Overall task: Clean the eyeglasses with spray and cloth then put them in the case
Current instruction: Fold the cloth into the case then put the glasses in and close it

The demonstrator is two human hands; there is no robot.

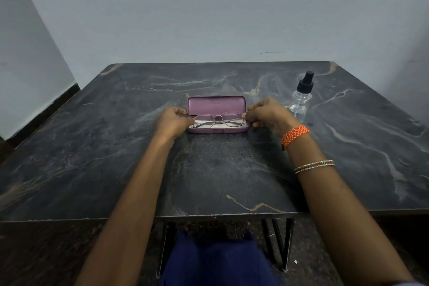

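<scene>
Eyeglasses held over an open purple case, spray bottle to the right

The eyeglasses have a thin metal frame and clear lenses; they sit level, lenses facing the viewer, with their temples folded, in or just above the tray of the case; which of the two cannot be told. The left hand pinches their left end and the right hand pinches their right end. The case is a purple hard shell with rounded corners, lying open on the dark marbled table, its lid standing up at the back and a pale lining in the tray. The spray bottle is clear with a black pump top, standing upright just right of the case, behind the right hand. No cloth can be made out for sure.
</scene>
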